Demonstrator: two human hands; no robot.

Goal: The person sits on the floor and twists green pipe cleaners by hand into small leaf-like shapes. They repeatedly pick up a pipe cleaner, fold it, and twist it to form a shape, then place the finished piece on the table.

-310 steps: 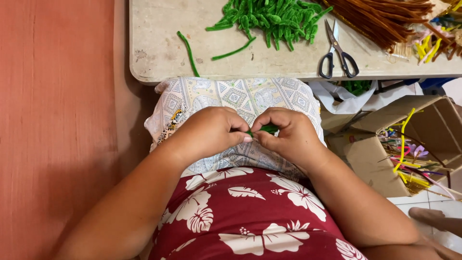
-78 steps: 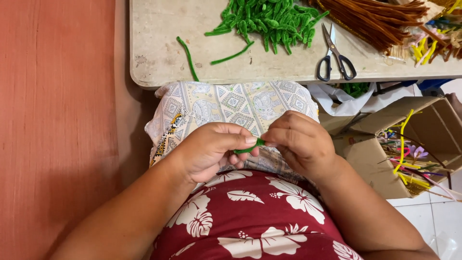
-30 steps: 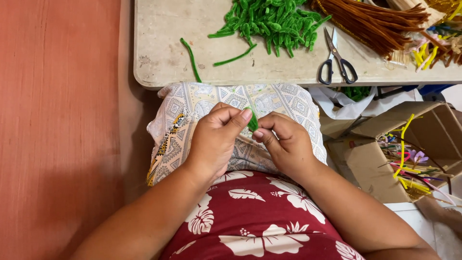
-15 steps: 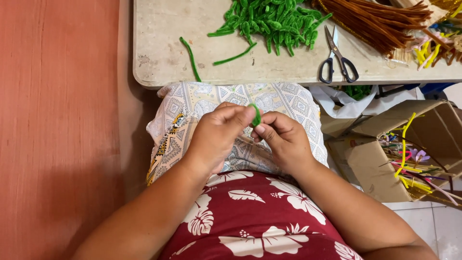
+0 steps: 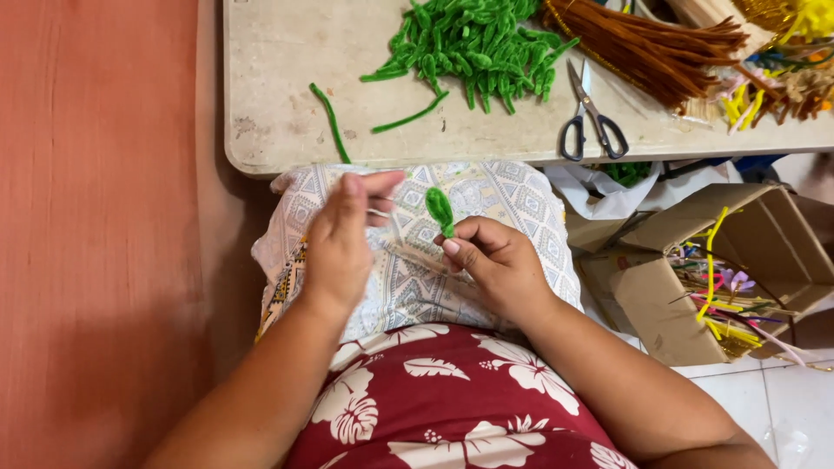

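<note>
Over the lap, above a patterned cushion (image 5: 486,287), both hands work close together. Right hand (image 5: 495,265) pinches the stem end of a small green leaf loop (image 5: 440,208) between thumb and fingertips; the loop stands upright above the knuckles, clear of the cushion. Left hand (image 5: 340,243) sits just beside it, apart from the loop, raised with palm turned inward, thumb and forefinger brought together near their tips, other fingers loosely curled. Whether it holds anything cannot be told; a faint pale strand shows near its fingertips, too blurred to name.

Pale surface (image 5: 269,95) lies beyond the cushion, its near edge touching the cushion's top. On it:
- one heap of green fuzzy pieces (image 5: 473,43), too many to count
- two loose green stems, one long and curved (image 5: 330,122) near the front edge, one shorter (image 5: 410,115) between it and the heap
- one pair of scissors (image 5: 591,122), black handles, blades shut, pointing away
- one bundle of brown stems (image 5: 651,48) lying beside the scissors
- yellow and mixed scraps (image 5: 773,82) at far right, partly cut off

Right of the lap, below the surface, one open cardboard box (image 5: 660,304) holds yellow, pink and purple stems. White plastic bag (image 5: 599,195) sits between box and surface edge. Orange wall (image 5: 95,217) fills the left side. Nothing lies between the hands and the surface.
</note>
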